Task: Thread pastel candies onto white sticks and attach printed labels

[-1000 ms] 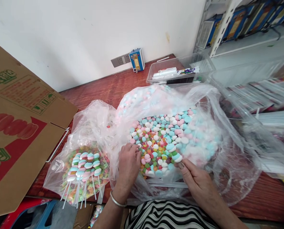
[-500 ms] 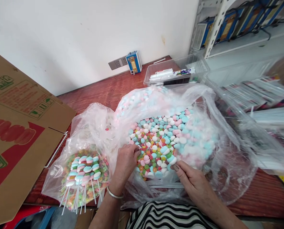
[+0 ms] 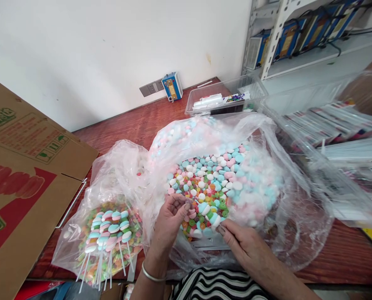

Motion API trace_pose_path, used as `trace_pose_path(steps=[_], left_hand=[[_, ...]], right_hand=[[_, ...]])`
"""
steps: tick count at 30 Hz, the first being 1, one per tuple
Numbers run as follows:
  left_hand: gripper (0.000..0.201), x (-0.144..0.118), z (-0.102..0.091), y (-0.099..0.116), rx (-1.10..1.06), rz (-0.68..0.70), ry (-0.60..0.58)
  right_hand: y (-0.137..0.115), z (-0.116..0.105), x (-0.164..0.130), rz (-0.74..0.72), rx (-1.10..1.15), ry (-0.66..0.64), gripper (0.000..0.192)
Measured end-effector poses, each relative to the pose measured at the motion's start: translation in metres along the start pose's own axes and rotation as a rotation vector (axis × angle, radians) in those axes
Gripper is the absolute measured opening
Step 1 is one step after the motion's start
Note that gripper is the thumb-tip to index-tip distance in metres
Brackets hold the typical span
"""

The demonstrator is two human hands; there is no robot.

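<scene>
Noted change: my right hand drew candy stick nearer, grip pinched shut on it. Left hand lifted off loose candies in big bag, fingers curled, pinching small piece; threading underway. Finished sticks bagged on desk at left.

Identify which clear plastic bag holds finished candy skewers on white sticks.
The smaller bag left of the left hand; the big bag holds only loose candies.
</scene>
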State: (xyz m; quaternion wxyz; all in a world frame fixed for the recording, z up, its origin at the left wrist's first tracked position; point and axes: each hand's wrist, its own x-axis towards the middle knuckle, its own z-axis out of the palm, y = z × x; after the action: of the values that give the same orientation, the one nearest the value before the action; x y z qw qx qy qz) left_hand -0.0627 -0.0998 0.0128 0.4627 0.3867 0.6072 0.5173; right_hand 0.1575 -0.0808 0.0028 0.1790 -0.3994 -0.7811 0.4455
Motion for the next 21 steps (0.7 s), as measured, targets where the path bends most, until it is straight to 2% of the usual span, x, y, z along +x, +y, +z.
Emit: trace_pose_path(steps=[3, 7, 15, 21], left_hand=[[0.028, 0.001, 0.010, -0.003, -0.312, -0.098, -0.007], [0.030, 0.004, 0.018, -0.003, -0.461, -0.154, 0.011], [0.033, 0.006, 0.023, -0.003, -0.362, -0.128, 0.131], [0.028, 0.003, 0.022, -0.006, -0.219, -0.104, 0.105]], right_hand=[[-0.003, 0.000, -0.002, 0.015, 0.024, -0.030, 0.028], [-0.005, -0.001, -0.005, 0.025, 0.048, -0.054, 0.027], [-0.004, -0.002, -0.007, 0.029, 0.034, -0.037, 0.027], [-0.005, -0.003, -0.005, 0.069, -0.016, -0.026, 0.028]])
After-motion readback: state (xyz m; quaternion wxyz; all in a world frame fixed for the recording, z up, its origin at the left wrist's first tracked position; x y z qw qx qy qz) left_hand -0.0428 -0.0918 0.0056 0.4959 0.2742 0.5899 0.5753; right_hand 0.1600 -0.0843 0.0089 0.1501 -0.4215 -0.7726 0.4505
